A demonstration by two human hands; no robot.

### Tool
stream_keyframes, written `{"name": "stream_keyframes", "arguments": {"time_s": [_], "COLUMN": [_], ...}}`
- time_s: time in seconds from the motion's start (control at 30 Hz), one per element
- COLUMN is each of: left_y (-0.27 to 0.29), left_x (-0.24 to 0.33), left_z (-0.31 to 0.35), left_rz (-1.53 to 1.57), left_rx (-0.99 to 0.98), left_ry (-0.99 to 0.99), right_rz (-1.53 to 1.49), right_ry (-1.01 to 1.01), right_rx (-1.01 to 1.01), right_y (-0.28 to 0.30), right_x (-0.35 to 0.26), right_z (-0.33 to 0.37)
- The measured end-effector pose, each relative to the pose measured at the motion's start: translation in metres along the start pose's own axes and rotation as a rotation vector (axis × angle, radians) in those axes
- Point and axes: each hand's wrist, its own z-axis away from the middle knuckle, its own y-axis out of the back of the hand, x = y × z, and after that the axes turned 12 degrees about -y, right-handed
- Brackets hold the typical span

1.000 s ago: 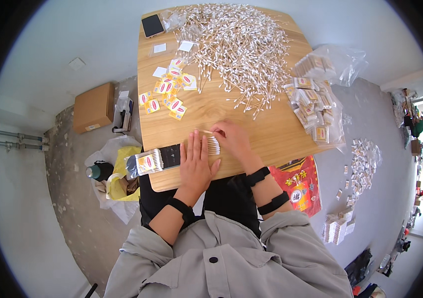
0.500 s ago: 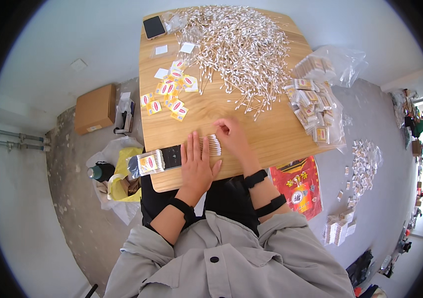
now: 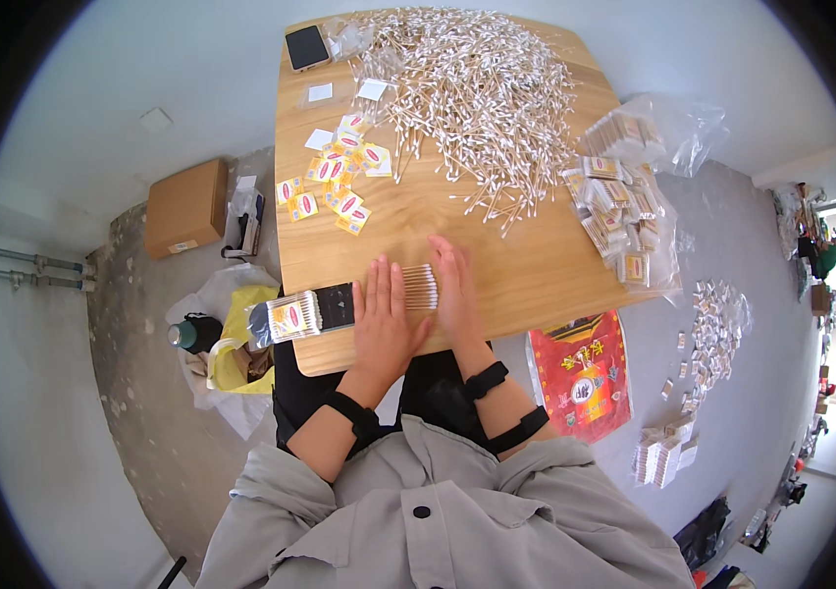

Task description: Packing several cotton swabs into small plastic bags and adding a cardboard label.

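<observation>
My left hand (image 3: 381,319) lies flat, fingers stretched out, over a row of cotton swabs (image 3: 419,287) at the table's near edge. The swabs' right part shows beyond that hand, lined up side by side. Against their right end stands my right hand (image 3: 456,294), its fingers extended and gripping nothing. Left of my left hand, a black strip (image 3: 337,305) shows on the wood. At its left end sits a clear packet of cotton swabs (image 3: 292,317) with a yellow-and-white card, jutting past the table edge. What lies under my left palm is hidden.
A large heap of loose cotton swabs (image 3: 487,98) covers the table's far side. Yellow-and-white cards (image 3: 335,172) are scattered at left, near a phone (image 3: 307,47). Filled swab packets (image 3: 619,211) lie at the right edge. A red bag (image 3: 580,378) is below the table.
My right hand has come down from above the table to the row's right end, its curled fingers now straightened. My left hand stays flat over the swabs.
</observation>
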Motion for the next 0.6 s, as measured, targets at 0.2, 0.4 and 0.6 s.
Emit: {"name": "stream_keyframes", "arguments": {"time_s": [0.2,0.4,0.6], "left_y": [0.007,0.000,0.015], "left_x": [-0.005,-0.003,-0.006], "left_z": [-0.001,0.008,0.019], "left_rz": [0.078,-0.123,-0.113], "left_rx": [0.044,-0.035,-0.089], "left_ry": [0.018,-0.032,0.049], "right_rz": [0.062,0.044,-0.003], "right_ry": [0.022,0.060,-0.010], "right_rx": [0.012,-0.022,-0.132], "right_y": [-0.009,-0.025,-0.039], "right_x": [0.004,0.002,0.001], "right_z": [0.005,0.008,0.018]}}
